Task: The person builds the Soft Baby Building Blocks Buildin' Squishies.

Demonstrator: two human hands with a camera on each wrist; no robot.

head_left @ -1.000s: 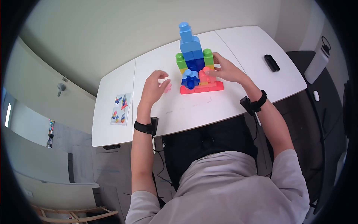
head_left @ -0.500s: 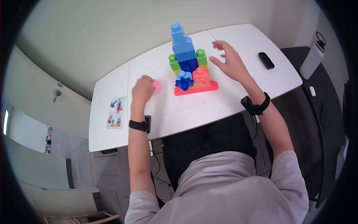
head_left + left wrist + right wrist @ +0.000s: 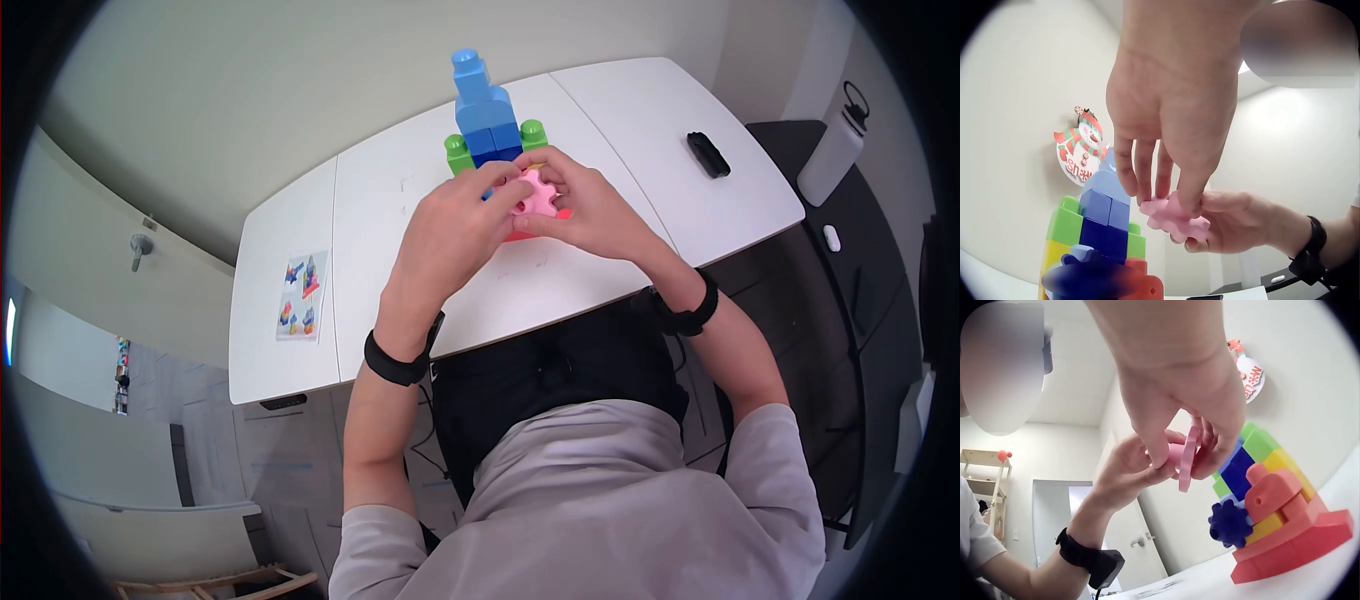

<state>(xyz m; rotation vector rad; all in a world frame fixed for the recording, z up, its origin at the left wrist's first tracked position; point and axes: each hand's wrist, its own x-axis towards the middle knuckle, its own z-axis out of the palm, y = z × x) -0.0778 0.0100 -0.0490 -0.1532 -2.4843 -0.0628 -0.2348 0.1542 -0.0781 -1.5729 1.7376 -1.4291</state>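
A pink toy gear is held between both hands, in front of a tower of toy blocks. My left hand pinches it from the left, and my right hand grips its other side. In the right wrist view the pink gear is seen edge-on with a short stub. The tower stacks light blue, dark blue, green and yellow blocks on a red base. A dark blue gear sits on its front, beside a red block with a small hole.
A picture sheet lies at the table's left end. On the right lie a black case and, on a dark side surface, a white bottle and a small white object. A snowman decoration hangs on the wall.
My left hand has carried the pink gear from the table's left over to the tower's front. My right hand left the tower's right side, then came in to grip the gear too.
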